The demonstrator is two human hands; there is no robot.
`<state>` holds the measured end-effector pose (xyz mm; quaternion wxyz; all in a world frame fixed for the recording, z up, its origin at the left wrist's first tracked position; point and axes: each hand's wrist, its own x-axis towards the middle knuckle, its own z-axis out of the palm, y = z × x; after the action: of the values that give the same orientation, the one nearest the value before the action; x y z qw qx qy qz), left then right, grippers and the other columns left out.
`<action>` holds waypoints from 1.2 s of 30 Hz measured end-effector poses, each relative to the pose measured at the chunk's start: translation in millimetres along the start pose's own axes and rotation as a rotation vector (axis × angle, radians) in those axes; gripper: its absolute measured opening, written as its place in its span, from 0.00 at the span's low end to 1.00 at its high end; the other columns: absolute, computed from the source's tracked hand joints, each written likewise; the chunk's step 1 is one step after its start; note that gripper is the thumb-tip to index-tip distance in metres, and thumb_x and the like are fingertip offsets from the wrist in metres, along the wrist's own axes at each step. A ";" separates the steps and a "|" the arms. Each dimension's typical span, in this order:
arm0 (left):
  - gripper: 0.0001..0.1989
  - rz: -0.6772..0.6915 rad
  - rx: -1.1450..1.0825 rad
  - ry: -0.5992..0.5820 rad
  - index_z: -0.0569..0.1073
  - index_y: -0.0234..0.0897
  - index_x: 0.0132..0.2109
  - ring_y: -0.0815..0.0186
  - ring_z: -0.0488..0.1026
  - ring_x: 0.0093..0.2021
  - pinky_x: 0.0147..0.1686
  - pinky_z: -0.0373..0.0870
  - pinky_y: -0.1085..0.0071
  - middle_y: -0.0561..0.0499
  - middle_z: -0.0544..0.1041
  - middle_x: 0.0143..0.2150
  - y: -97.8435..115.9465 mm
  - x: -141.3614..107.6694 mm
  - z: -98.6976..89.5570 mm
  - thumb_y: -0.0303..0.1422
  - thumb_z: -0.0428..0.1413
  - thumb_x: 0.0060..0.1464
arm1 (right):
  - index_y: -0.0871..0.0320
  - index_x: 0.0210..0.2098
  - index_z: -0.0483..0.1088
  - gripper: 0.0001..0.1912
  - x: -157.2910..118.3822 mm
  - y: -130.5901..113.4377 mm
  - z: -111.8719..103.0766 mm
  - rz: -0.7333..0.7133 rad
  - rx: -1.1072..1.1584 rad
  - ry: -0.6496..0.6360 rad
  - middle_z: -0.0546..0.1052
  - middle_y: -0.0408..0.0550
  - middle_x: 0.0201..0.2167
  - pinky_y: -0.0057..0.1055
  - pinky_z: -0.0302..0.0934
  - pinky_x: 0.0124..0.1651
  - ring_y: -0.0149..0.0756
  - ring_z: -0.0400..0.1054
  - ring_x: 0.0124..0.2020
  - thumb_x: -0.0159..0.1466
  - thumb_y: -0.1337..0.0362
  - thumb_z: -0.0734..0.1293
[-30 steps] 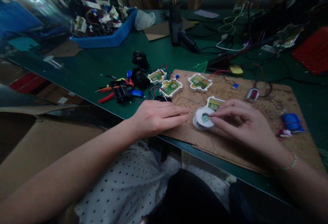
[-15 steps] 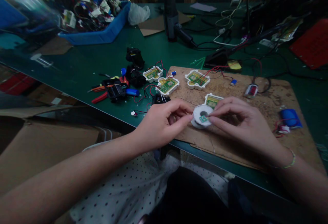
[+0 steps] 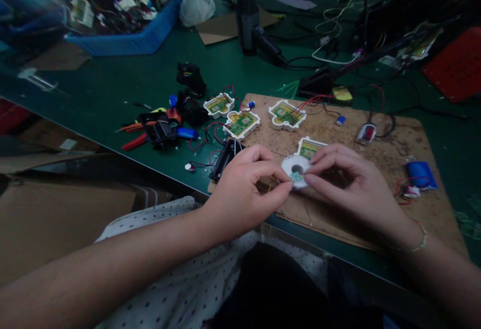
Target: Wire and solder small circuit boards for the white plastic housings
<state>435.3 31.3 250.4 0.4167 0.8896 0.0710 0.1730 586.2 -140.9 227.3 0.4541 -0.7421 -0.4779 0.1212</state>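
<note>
A small green circuit board [image 3: 295,176] sits between my hands, in front of a white spool [image 3: 288,164] that lies on the brown board. My right hand [image 3: 347,181] is closed in a pinch at the circuit board's right edge. My left hand [image 3: 250,183] is also pinched, its fingertips at the board's left edge; what lies between them is too small to make out. Behind the spool rests a white-rimmed case with a green circuit board [image 3: 308,149], partly hidden by my right fingers. A black holder [image 3: 224,161] lies beyond my left hand.
The brown work board [image 3: 379,161] bears more white circuit cases [image 3: 287,115] and a blue wired pack [image 3: 421,174]. Pliers [image 3: 135,141] and black parts [image 3: 191,78] lie left. A heat gun [image 3: 248,23] stands behind, near a full blue bin [image 3: 124,44].
My left fingertips have moved from the spool's left rim right to the small circuit board's edge. My right hand keeps its pinch. The view has shifted slightly, uncovering more of the black holder.
</note>
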 end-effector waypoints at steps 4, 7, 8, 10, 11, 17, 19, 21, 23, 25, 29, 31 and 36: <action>0.04 0.058 0.011 0.023 0.79 0.38 0.31 0.65 0.71 0.50 0.54 0.65 0.64 0.50 0.76 0.46 -4.7 4.2 -0.6 0.25 0.63 0.52 | 0.52 0.33 0.74 0.04 0.7 -0.9 1.1 -0.006 -0.005 0.008 0.74 0.44 0.40 0.35 0.62 0.49 0.35 0.70 0.44 0.60 0.64 0.73; 0.04 0.093 -0.020 -0.048 0.77 0.38 0.32 0.65 0.72 0.50 0.56 0.64 0.63 0.53 0.81 0.44 -7.4 9.1 0.6 0.24 0.61 0.52 | 0.53 0.33 0.73 0.04 -0.2 -0.8 1.2 -0.013 -0.015 0.006 0.73 0.45 0.41 0.35 0.62 0.49 0.34 0.70 0.44 0.60 0.64 0.73; 0.04 0.091 -0.028 -0.072 0.77 0.39 0.32 0.64 0.72 0.51 0.56 0.63 0.63 0.54 0.82 0.43 -8.3 10.1 1.5 0.25 0.61 0.53 | 0.53 0.33 0.73 0.04 -0.7 -0.8 1.1 -0.015 -0.018 0.006 0.73 0.45 0.41 0.35 0.62 0.49 0.35 0.70 0.44 0.60 0.65 0.73; 0.04 0.081 -0.020 -0.100 0.76 0.39 0.33 0.64 0.72 0.53 0.57 0.63 0.61 0.56 0.83 0.43 -9.7 10.8 3.3 0.25 0.60 0.54 | 0.53 0.33 0.73 0.04 -1.5 -1.0 0.7 -0.016 -0.026 0.008 0.73 0.45 0.40 0.35 0.62 0.49 0.35 0.70 0.44 0.60 0.65 0.73; 0.04 0.082 -0.006 -0.107 0.76 0.40 0.34 0.63 0.72 0.53 0.57 0.62 0.61 0.57 0.83 0.43 -10.3 10.6 4.0 0.26 0.59 0.54 | 0.53 0.33 0.73 0.04 -1.7 -1.2 0.6 -0.015 -0.031 0.008 0.73 0.45 0.40 0.35 0.62 0.49 0.35 0.70 0.44 0.60 0.65 0.73; 0.02 0.116 0.059 -0.113 0.74 0.39 0.36 0.63 0.72 0.51 0.55 0.61 0.60 0.54 0.82 0.41 -9.8 9.2 3.3 0.28 0.57 0.57 | 0.53 0.33 0.73 0.05 -0.6 -1.2 1.0 -0.024 -0.046 0.018 0.74 0.45 0.40 0.36 0.62 0.49 0.36 0.70 0.43 0.60 0.64 0.73; 0.02 0.120 0.071 -0.115 0.73 0.39 0.36 0.62 0.72 0.51 0.55 0.61 0.59 0.53 0.82 0.42 -9.2 9.3 2.7 0.28 0.57 0.57 | 0.52 0.33 0.73 0.05 -0.1 -1.6 2.0 -0.020 -0.049 0.020 0.74 0.45 0.40 0.37 0.63 0.49 0.37 0.70 0.44 0.60 0.64 0.73; 0.02 0.126 0.083 -0.114 0.73 0.40 0.35 0.61 0.73 0.51 0.55 0.61 0.59 0.53 0.82 0.42 -9.2 9.4 2.7 0.28 0.57 0.56 | 0.52 0.33 0.73 0.04 0.2 -3.6 2.2 -0.026 -0.070 0.019 0.74 0.46 0.40 0.38 0.63 0.49 0.38 0.70 0.44 0.60 0.64 0.73; 0.02 0.131 0.091 -0.110 0.72 0.40 0.35 0.60 0.73 0.51 0.54 0.60 0.58 0.52 0.82 0.42 -9.6 9.2 2.9 0.28 0.57 0.56 | 0.52 0.34 0.74 0.04 0.7 -7.7 -0.3 -0.038 -0.109 0.005 0.75 0.46 0.41 0.40 0.63 0.50 0.39 0.70 0.45 0.60 0.63 0.73; 0.03 0.132 0.087 -0.104 0.72 0.40 0.34 0.61 0.73 0.50 0.54 0.60 0.59 0.53 0.82 0.42 -9.9 8.6 3.1 0.28 0.58 0.55 | 0.51 0.35 0.75 0.05 2.3 -12.7 -7.6 -0.034 -0.132 -0.002 0.76 0.47 0.43 0.41 0.63 0.52 0.40 0.70 0.47 0.59 0.62 0.74; 0.04 0.120 0.041 -0.113 0.71 0.40 0.34 0.62 0.73 0.50 0.54 0.59 0.59 0.56 0.82 0.44 -9.7 7.0 3.0 0.26 0.58 0.54 | 0.50 0.38 0.77 0.10 15.8 -12.8 -36.9 0.131 -0.005 0.143 0.77 0.45 0.40 0.37 0.66 0.47 0.37 0.71 0.42 0.58 0.56 0.74; 0.04 0.118 0.023 -0.112 0.71 0.40 0.34 0.63 0.73 0.50 0.54 0.59 0.58 0.57 0.82 0.44 -9.6 6.3 3.0 0.26 0.58 0.53 | 0.51 0.41 0.77 0.16 31.0 -2.1 -54.1 0.274 0.082 0.267 0.77 0.44 0.37 0.31 0.66 0.38 0.33 0.70 0.36 0.56 0.53 0.75; 0.04 0.139 0.018 -0.107 0.71 0.39 0.35 0.62 0.73 0.50 0.53 0.58 0.58 0.55 0.82 0.44 -8.6 4.2 2.8 0.26 0.57 0.54 | 0.60 0.41 0.75 0.18 88.1 47.9 -80.4 0.538 0.154 0.382 0.75 0.45 0.29 0.25 0.59 0.23 0.29 0.67 0.26 0.55 0.58 0.76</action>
<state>440.4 36.0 243.3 0.3988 0.9041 -0.0119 0.1530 709.5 -119.8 256.7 0.5418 -0.8146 -0.1605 0.1312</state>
